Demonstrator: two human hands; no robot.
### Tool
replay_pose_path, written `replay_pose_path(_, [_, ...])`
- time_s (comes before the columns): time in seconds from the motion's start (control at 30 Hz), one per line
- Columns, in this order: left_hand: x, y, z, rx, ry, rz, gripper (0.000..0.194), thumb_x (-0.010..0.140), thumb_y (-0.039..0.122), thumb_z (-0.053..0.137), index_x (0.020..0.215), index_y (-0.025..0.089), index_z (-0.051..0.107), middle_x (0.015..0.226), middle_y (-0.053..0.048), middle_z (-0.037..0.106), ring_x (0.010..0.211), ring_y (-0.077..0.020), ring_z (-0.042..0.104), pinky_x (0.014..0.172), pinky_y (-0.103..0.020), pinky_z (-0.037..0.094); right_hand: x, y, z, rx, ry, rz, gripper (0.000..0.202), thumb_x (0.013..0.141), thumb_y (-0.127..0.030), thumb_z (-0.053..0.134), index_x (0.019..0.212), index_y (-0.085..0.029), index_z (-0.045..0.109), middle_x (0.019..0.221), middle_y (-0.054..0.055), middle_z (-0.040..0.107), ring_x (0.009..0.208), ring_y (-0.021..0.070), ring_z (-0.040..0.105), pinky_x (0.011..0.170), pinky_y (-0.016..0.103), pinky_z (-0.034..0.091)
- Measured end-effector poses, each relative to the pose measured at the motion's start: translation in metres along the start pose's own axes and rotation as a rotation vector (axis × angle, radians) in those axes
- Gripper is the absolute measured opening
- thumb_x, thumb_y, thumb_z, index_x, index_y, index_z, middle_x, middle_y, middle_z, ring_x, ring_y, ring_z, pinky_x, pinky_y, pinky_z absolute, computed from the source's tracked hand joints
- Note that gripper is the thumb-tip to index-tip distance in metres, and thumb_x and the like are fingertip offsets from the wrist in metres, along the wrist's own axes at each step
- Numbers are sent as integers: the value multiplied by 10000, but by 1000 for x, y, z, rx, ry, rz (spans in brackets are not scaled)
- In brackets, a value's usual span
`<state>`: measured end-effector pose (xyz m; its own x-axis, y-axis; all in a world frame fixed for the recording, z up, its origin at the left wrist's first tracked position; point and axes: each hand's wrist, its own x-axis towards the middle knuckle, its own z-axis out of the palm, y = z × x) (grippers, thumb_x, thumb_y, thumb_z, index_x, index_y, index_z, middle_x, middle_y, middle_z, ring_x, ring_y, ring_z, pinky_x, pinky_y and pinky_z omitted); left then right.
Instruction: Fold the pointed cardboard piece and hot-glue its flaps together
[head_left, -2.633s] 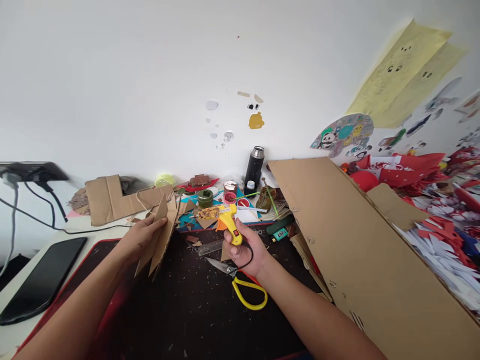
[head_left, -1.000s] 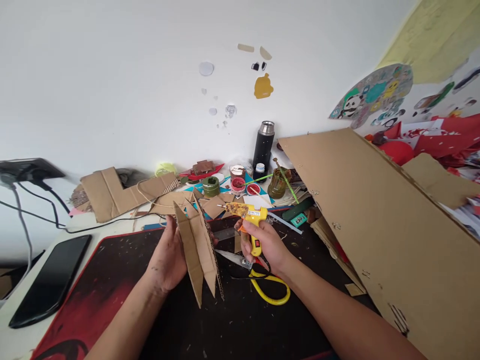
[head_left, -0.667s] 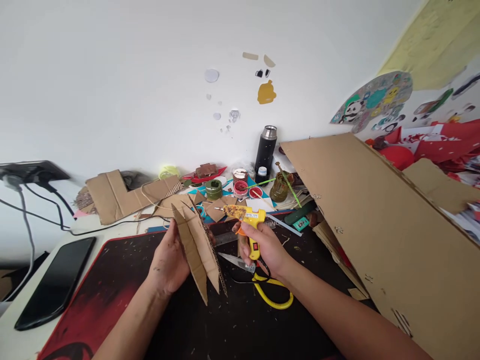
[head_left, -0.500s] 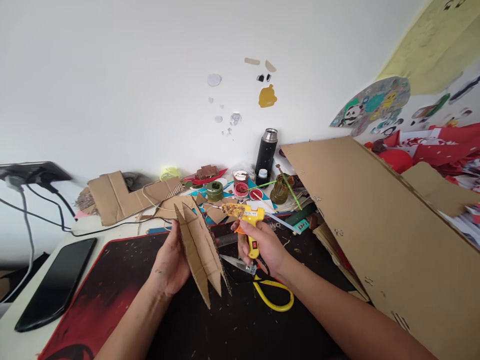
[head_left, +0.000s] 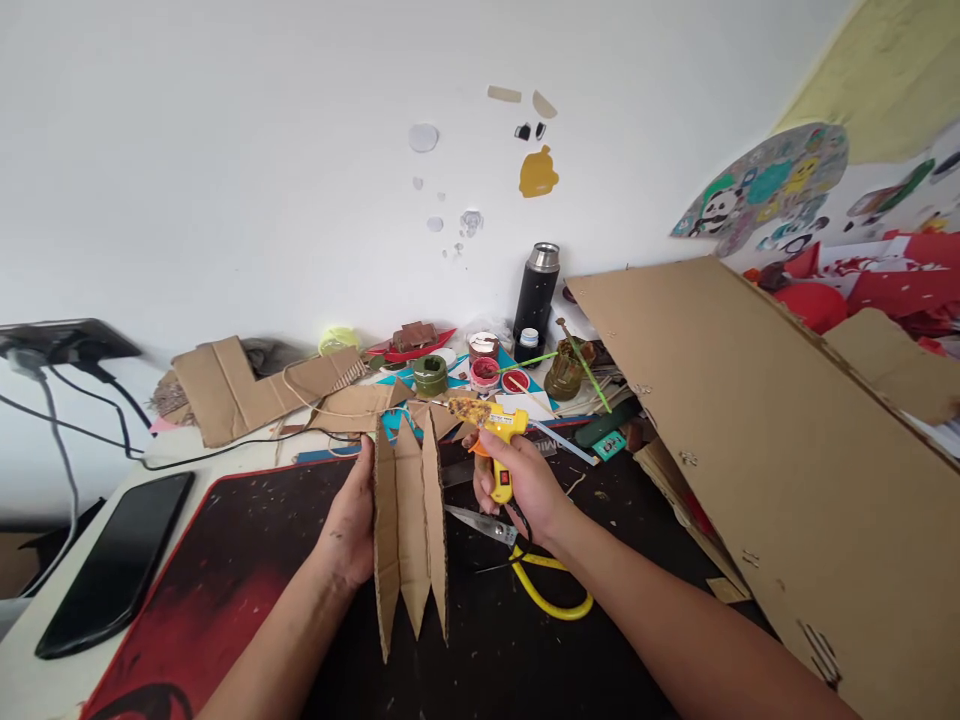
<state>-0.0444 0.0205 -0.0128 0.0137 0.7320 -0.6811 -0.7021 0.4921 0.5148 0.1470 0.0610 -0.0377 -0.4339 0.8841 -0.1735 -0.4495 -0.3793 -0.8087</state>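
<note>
My left hand point(head_left: 351, 525) grips a folded cardboard piece point(head_left: 410, 530) from its left side, with the fingers hidden behind it. The piece has upright side panels and pointed ends, and its open channel faces me. In my right hand point(head_left: 521, 475) is a yellow hot glue gun point(head_left: 502, 430), its stained nozzle pointing left near the cardboard's top right edge. A clear glue stick point(head_left: 564, 442) sticks out of the gun's back. Below the right hand, a pair of yellow-handled scissors point(head_left: 551, 590) lies on the black and red mat point(head_left: 247, 560).
Paint jars point(head_left: 430, 376), a black thermos point(head_left: 538, 292) and cardboard scraps point(head_left: 232, 390) line the wall. A large cardboard panel point(head_left: 720, 400) leans at the right. At the left lie a black phone-like slab point(head_left: 112, 565) and cables point(head_left: 202, 460) from a power socket point(head_left: 67, 340).
The cardboard piece has turned more upright, and its lower points have swung left. The glue gun remains in my right hand, close to the cardboard's top edge. The view has shifted slightly.
</note>
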Motion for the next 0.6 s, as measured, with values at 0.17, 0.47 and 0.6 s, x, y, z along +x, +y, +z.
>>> replay_pose_path(0.17, [-1, -7, 4, 59, -8, 47, 582, 1101, 578, 458, 1371, 142, 733, 912, -148, 854, 765, -298, 827, 759, -412, 673, 4, 2, -7, -68, 136, 5, 653, 715, -767, 859, 918, -184, 645, 512, -61, 562, 379, 120, 510, 361, 210, 330])
replay_pose_path(0.47, [-1, -19, 2, 200, 60, 75, 586, 992, 653, 657, 1213, 131, 806, 867, -160, 848, 787, -325, 828, 674, -397, 666, -1, 11, -2, -269, 30, -3, 577, 804, -741, 801, 899, -201, 620, 518, -52, 594, 403, 127, 561, 429, 225, 415])
replay_pose_path(0.6, [-7, -27, 7, 278, 121, 201, 533, 984, 623, 692, 1197, 153, 828, 870, -146, 858, 840, -338, 837, 676, -387, 661, -3, 13, 2, -303, 23, 20, 530, 786, -676, 842, 898, -212, 613, 525, -65, 592, 409, 124, 558, 437, 226, 433])
